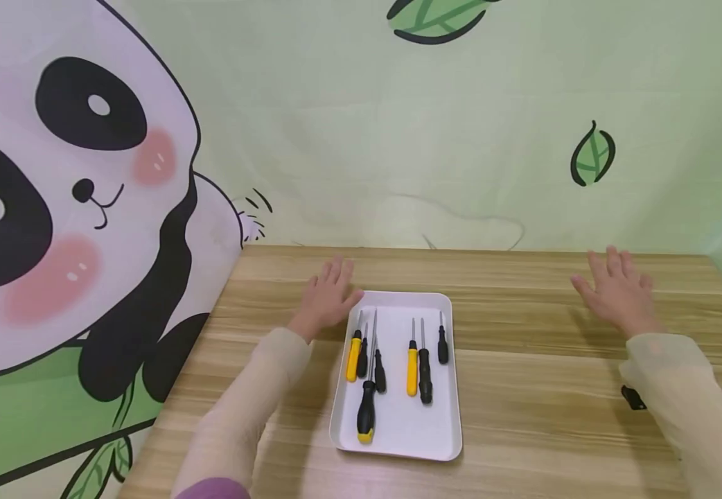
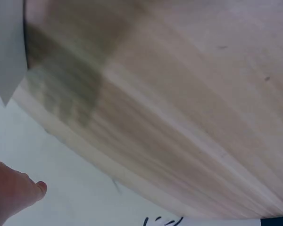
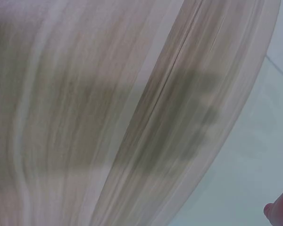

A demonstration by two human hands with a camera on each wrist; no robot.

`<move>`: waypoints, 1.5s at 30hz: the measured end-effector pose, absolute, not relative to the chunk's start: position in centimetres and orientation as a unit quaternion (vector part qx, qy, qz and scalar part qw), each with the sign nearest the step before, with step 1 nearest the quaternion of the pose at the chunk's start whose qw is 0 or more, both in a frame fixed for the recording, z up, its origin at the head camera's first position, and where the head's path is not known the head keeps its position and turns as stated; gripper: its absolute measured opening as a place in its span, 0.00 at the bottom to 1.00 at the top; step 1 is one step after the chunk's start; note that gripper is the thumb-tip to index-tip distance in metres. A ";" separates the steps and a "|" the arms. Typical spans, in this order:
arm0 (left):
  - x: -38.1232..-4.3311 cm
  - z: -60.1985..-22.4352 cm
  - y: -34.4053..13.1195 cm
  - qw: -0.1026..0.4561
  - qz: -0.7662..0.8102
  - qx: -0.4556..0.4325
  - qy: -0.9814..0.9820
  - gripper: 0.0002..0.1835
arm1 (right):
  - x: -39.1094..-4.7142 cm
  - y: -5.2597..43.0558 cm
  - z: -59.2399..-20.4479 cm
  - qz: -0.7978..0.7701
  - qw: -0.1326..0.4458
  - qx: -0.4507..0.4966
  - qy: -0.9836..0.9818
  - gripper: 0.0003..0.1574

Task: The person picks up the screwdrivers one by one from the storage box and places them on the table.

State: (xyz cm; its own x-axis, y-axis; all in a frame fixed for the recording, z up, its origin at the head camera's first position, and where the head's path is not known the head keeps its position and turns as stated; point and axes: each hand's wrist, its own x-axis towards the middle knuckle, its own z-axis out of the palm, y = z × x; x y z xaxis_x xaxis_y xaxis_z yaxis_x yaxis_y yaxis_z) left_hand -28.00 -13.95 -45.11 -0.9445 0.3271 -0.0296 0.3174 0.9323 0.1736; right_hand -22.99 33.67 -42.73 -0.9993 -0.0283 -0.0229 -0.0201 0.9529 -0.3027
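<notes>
A white tray (image 1: 398, 436) on the wooden table holds several screwdrivers. In its left part lie a yellow screwdriver (image 1: 353, 357), two small black ones and a long black screwdriver (image 1: 366, 409) with a yellow end. On its right side are another yellow screwdriver (image 1: 412, 369), a black screwdriver (image 1: 425, 374) and a small black screwdriver (image 1: 443, 344). My left hand (image 1: 326, 298) is spread beside the tray's upper left corner, holding nothing. Well to the right of the tray, my right hand (image 1: 619, 291) hovers with spread fingers. Both wrist views show the table, hand shadows and one digit.
The wooden table (image 1: 523, 416) meets a pale green cloth backdrop (image 1: 361, 138) with a panda drawing at left. A small black object (image 1: 632, 398) shows by the right sleeve.
</notes>
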 end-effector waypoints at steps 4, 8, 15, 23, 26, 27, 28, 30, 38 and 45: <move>-26.9 -45.6 -14.1 0.034 0.094 0.197 0.975 0.38 | -23.2 33.1 -42.6 -0.144 0.018 -0.027 0.989 0.50; -25.6 -46.3 -14.2 0.046 0.124 0.223 0.966 0.39 | -23.4 32.3 -42.7 -0.132 0.017 -0.041 0.990 0.48; -24.0 -47.8 -13.9 0.056 0.148 0.228 0.961 0.39 | -23.6 30.1 -42.8 -0.122 0.021 -0.073 0.990 0.47; -23.1 -48.5 -13.7 0.059 0.149 0.245 0.956 0.38 | -23.3 26.4 -43.0 -0.108 0.028 -0.129 0.985 0.43; -23.0 -48.5 -13.7 0.064 0.145 0.241 0.958 0.37 | -23.1 25.0 -43.1 -0.105 0.027 -0.149 0.983 0.44; -23.0 -48.5 -13.6 0.065 0.143 0.240 0.958 0.37 | -23.0 24.6 -43.2 -0.104 0.027 -0.154 0.982 0.44; -23.1 -48.5 -13.6 0.066 0.141 0.239 0.958 0.37 | -23.0 24.2 -43.2 -0.102 0.028 -0.160 0.981 0.44; -23.1 -48.5 -13.6 0.070 0.137 0.238 0.959 0.37 | -22.8 23.3 -43.4 -0.100 0.026 -0.172 0.980 0.44; -23.0 -48.7 -13.5 0.066 0.129 0.241 0.960 0.36 | -21.8 20.4 -43.8 -0.099 0.016 -0.218 0.971 0.42; -23.0 -48.7 -13.5 0.067 0.121 0.238 0.961 0.36 | -20.7 17.9 -44.4 -0.105 0.010 -0.254 0.961 0.42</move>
State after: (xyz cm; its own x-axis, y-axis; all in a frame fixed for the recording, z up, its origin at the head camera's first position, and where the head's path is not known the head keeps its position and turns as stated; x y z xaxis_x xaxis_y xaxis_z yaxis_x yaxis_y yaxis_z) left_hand -23.02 -13.50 -48.72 -0.8775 0.4742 -0.0709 0.4420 0.8574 0.2637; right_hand -20.72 17.88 -44.42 -0.8707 -0.4906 0.0348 -0.4865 0.8488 -0.2070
